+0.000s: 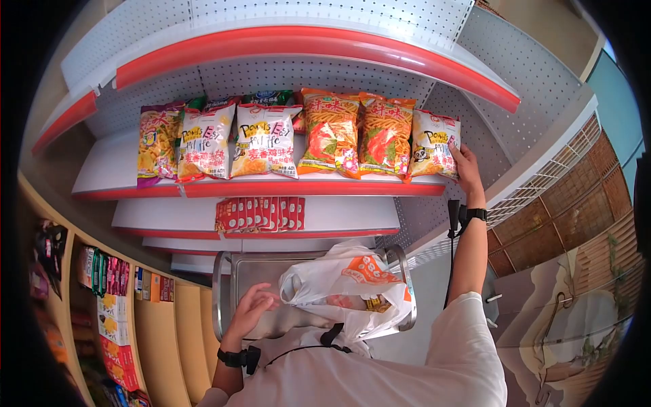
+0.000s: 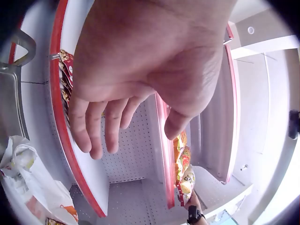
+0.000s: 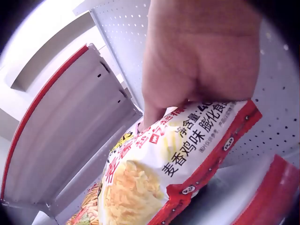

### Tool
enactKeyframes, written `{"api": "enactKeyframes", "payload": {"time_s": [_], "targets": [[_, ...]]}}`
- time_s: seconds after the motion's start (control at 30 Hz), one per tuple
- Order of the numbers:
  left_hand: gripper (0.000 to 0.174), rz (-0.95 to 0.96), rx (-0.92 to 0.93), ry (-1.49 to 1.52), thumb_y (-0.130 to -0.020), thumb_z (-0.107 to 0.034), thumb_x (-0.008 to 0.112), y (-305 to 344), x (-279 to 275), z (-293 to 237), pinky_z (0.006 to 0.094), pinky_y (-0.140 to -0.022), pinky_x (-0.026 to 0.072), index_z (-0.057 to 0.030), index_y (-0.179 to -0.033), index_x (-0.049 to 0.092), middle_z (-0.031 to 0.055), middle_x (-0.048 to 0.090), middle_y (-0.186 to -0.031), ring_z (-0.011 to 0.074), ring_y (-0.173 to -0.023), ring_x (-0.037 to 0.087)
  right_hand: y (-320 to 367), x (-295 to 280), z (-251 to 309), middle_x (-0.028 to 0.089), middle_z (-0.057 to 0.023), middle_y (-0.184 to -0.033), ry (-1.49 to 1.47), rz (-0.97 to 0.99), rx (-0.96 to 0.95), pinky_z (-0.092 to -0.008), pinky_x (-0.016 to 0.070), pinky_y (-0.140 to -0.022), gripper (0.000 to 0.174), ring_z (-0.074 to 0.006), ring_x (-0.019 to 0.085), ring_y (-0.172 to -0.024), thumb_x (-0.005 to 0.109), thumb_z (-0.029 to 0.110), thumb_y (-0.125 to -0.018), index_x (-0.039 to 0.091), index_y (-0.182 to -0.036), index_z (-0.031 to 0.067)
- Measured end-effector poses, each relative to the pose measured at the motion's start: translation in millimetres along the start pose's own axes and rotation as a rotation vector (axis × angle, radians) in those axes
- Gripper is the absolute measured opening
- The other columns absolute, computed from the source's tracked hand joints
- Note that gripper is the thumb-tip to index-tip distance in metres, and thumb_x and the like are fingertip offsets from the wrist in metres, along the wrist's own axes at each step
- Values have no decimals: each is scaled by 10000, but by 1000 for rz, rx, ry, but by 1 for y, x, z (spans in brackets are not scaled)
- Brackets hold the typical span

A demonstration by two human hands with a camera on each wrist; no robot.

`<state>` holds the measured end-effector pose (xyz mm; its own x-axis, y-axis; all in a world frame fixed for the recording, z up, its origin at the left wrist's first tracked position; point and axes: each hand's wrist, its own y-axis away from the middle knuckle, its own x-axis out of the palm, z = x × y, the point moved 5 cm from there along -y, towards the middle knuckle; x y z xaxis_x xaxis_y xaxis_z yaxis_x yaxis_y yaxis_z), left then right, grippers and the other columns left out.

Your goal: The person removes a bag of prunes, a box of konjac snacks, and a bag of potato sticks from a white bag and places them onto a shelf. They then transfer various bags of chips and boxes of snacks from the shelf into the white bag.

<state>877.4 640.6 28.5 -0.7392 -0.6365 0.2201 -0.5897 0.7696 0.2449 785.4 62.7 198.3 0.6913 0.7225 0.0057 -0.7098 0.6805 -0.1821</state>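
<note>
My right hand (image 1: pixel 466 169) grips the right edge of a white snack bag (image 1: pixel 434 146) at the right end of the shelf row. In the right wrist view the hand (image 3: pixel 201 65) lies over the side of that bag (image 3: pixel 154 164), its thumb against the front. An orange noodle-snack bag (image 1: pixel 386 136) stands just left of it. My left hand (image 1: pixel 254 308) hangs above the metal cart (image 1: pixel 254 271), beside a white plastic bag (image 1: pixel 349 278), and touches nothing. The left wrist view shows this hand (image 2: pixel 145 70) with fingers apart and loosely bent.
More snack bags (image 1: pixel 205 142) stand along the same shelf, whose front edge is red (image 1: pixel 271 188). Red packets (image 1: pixel 261 214) lie on the shelf below. A wire mesh side (image 1: pixel 542 176) runs at the right, and a wooden rack (image 1: pixel 159 325) with boxed goods stands at the left.
</note>
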Motion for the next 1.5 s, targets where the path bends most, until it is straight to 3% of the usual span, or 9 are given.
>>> {"api": "enactKeyframes", "payload": {"time_s": [0.63, 0.87, 1.03, 1.17, 1.23, 1.33, 1.4, 1.43, 1.5], "targets": [[368, 9, -38, -77, -916, -154, 550, -3, 3, 11, 292, -832, 467, -40, -1247, 437, 102, 609, -1042, 163, -927, 596, 4, -11, -39, 487, -250, -1252, 229, -290, -20, -329, 359, -979, 716, -287, 499, -1136, 529, 445, -885, 336, -1329, -83], [331, -5, -117, -80, -917, -155, 541, -7, 6, 25, 286, -825, 468, -30, -1215, 469, 112, 621, -1033, 163, -916, 592, 173, 97, 41, 547, -191, -1076, 1125, -310, -928, -397, 383, -892, 302, -352, 502, -1007, 553, 111, -835, 527, -1112, -7], [291, 80, -173, -108, -923, -145, 528, -9, 18, 34, 278, -845, 459, -20, -1183, 491, 107, 618, -1037, 156, -936, 582, 314, 204, -150, 621, -216, -947, 681, 704, 93, -425, 473, -816, 251, -355, 602, -916, 584, 136, -722, 608, -935, 5], [371, 255, -174, -319, -894, -211, 575, -33, 25, 83, 310, -873, 452, -32, -1208, 491, 137, 617, -1054, 221, -965, 592, 355, 149, -276, 643, -215, -970, 1316, 395, 271, -455, 457, -885, 436, -363, 609, -943, 434, 375, -864, 627, -991, 6], [522, 146, 425, -1307, -845, -261, 618, -41, 41, 92, 347, -913, 432, -73, -1295, 431, 186, 603, -1092, 287, -1023, 584, 345, 109, -318, 626, -247, -974, 1123, 481, 449, -465, 451, -873, 506, -385, 595, -952, 380, 423, -897, 609, -1007, -14], [646, 14, 477, -1628, -811, -274, 629, -68, 55, 111, 396, -879, 459, -120, -1368, 341, 233, 617, -1021, 354, -1002, 588, 293, 101, -244, 606, -272, -978, 1044, 294, 539, -476, 440, -850, 390, -423, 569, -949, 466, 310, -885, 586, -1037, -28], [657, 49, 169, -1429, -803, -250, 636, -102, 47, 128, 420, -825, 478, -133, -1370, 325, 216, 631, -959, 367, -924, 605, 277, 98, -210, 607, -276, -951, 874, 53, 239, -472, 450, -820, 291, -438, 569, -918, 545, 180, -847, 557, -1037, -40], [671, 76, -127, -1213, -795, -225, 642, -113, 39, 141, 444, -772, 498, -146, -1373, 308, 199, 645, -898, 380, -847, 622, 275, 90, -219, 602, -278, -972, 854, 123, 314, -418, 470, -793, 585, -402, 590, -880, 561, 210, -847, 347, -1340, -23], [561, -75, -33, -1232, -797, -216, 642, -122, 38, 125, 460, -702, 502, -129, -1302, 412, 199, 643, -804, 391, -769, 620, 281, 79, -233, 605, -273, -981, 991, 62, 353, -423, 467, -801, 510, -399, 591, -903, 582, 226, -835, 442, -1257, -24]]}}
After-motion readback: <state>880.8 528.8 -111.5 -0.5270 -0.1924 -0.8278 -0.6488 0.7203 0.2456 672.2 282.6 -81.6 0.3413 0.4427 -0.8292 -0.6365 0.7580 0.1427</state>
